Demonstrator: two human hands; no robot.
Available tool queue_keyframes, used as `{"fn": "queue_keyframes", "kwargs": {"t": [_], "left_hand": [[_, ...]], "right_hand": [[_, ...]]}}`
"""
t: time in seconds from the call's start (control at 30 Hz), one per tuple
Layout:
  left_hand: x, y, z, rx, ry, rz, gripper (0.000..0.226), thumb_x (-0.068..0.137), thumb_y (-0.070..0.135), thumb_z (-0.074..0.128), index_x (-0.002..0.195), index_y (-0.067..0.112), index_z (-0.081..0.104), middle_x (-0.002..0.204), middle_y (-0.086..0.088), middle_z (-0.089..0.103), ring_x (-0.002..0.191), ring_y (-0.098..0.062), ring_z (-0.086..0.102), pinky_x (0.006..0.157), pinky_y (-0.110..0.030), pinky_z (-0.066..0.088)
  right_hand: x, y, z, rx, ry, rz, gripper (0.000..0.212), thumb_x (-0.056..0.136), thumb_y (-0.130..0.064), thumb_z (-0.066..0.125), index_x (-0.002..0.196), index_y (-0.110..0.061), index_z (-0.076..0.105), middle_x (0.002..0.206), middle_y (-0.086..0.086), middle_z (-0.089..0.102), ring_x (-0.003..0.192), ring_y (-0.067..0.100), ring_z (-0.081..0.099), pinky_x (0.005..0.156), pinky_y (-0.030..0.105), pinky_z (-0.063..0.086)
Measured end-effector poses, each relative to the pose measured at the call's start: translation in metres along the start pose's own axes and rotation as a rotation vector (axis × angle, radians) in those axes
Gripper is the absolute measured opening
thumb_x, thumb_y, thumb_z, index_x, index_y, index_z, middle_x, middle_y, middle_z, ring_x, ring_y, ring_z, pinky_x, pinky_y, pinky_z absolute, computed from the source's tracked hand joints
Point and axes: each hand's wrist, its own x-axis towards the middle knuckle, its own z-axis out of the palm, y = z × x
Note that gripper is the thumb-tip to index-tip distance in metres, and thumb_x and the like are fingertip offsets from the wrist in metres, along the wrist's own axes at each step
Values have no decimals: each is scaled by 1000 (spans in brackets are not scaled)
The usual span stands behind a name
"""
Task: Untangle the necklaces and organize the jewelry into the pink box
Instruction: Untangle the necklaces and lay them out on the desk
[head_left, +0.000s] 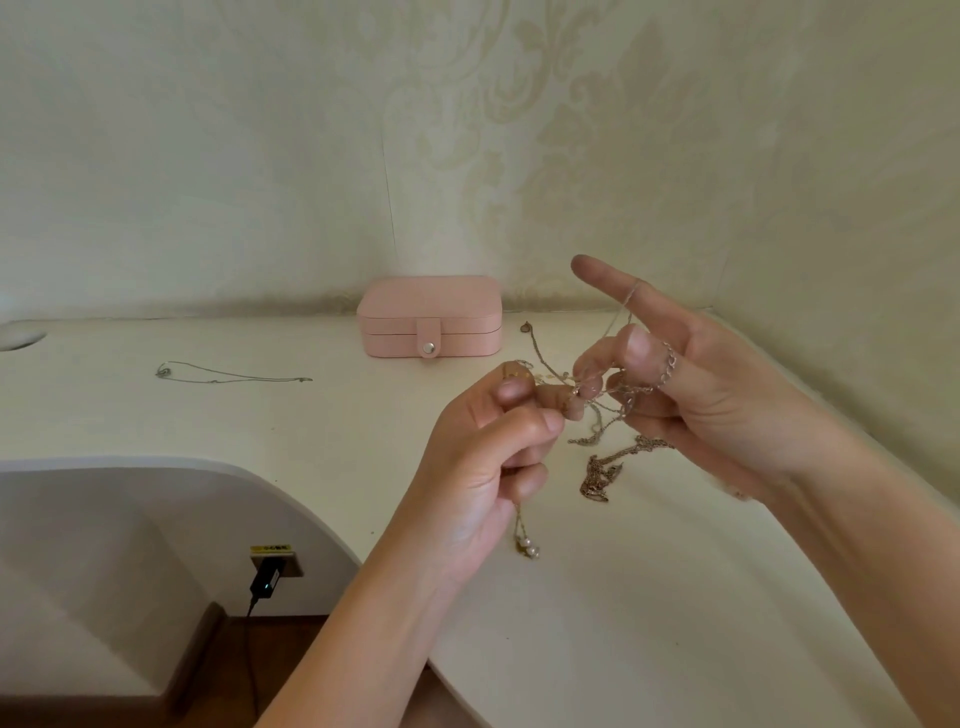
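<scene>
A white worktop (649, 623) holds a shut pink box (430, 318) in the middle of the frame. A thin necklace (234, 375) lies flat on the left. A small charm (526, 327) lies just right of the box. A chain heap (597, 480) rests lower down.

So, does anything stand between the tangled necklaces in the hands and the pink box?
Nothing visible blocks the path across the table, but the pink jewelry box is closed, its snap tab fastened. The tangled necklaces hang knotted between the left hand and right hand, both pinching chains, so neither is free to open it.
</scene>
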Motion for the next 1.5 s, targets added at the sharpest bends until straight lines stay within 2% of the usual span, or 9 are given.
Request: {"fn": "queue_keyframes", "kwargs": {"t": [0.33,0.5,0.67,0.87,1.0,1.2,1.33,1.43,1.5], "left_hand": [[2,2,3,126,156,23,25,71,25,65,83,16,45,80,4,71,42,-4,22,37,-10,22],[3,1,4,115,182,30,31,68,17,67,70,21,36,76,1,72,38,0,29,37,-12,22],[5,2,3,56,129,32,12,55,14,70,63,21,63,62,5,42,44,-4,25,38,-12,21],[2,7,3,-160,-80,-65,8,61,17,61,57,22,57,56,8,50,47,-3,35,38,-13,21],[0,12,-4,-31,-116,-80,24,75,19,62,55,28,52,47,12,38,45,-1,31,36,-10,24],[-2,14,-2,262,-64,-79,14,65,40,70,62,29,61,50,13,25,45,-5,18,38,-12,20],[-3,12,9,455,-15,-57,25,68,35,74,91,25,70,43,14,32,42,-8,18,44,-20,16],[-1,12,15,466,53,5,27,64,32,82,89,23,75,41,13,32,42,-8,20,46,-24,14],[-1,14,17,456,95,45,28,60,31,78,85,19,76,43,12,32,38,-4,26,43,-14,22]], "right_hand": [[2,2,-3,17,-41,6,100,54,-65,75,142,-38,34,80,-1,66,54,12,24,46,12,32],[2,0,-4,-6,-70,2,109,49,-66,77,143,-38,31,78,-2,65,52,6,34,47,11,32],[2,1,-6,22,-138,12,115,45,-66,79,144,-36,29,72,-1,62,43,2,37,46,11,31],[0,1,-6,35,-212,8,114,43,-70,77,143,-39,31,64,-3,57,51,5,34,48,13,30],[0,-3,-10,36,-171,-11,114,42,-77,71,143,-39,33,60,-7,50,49,3,34,47,12,31],[-1,-4,-11,49,-195,-5,115,42,-77,70,144,-37,33,58,-10,46,48,2,37,46,12,30],[-2,-4,-11,46,-219,-1,112,43,-79,68,142,-38,36,56,-8,44,47,1,35,46,11,32],[-2,-4,-10,50,-234,2,111,44,-78,69,142,-38,36,55,-8,45,45,1,36,46,12,31],[-2,-4,-11,49,-237,1,110,44,-78,69,141,-39,37,55,-8,44,47,1,34,46,14,29]]}}
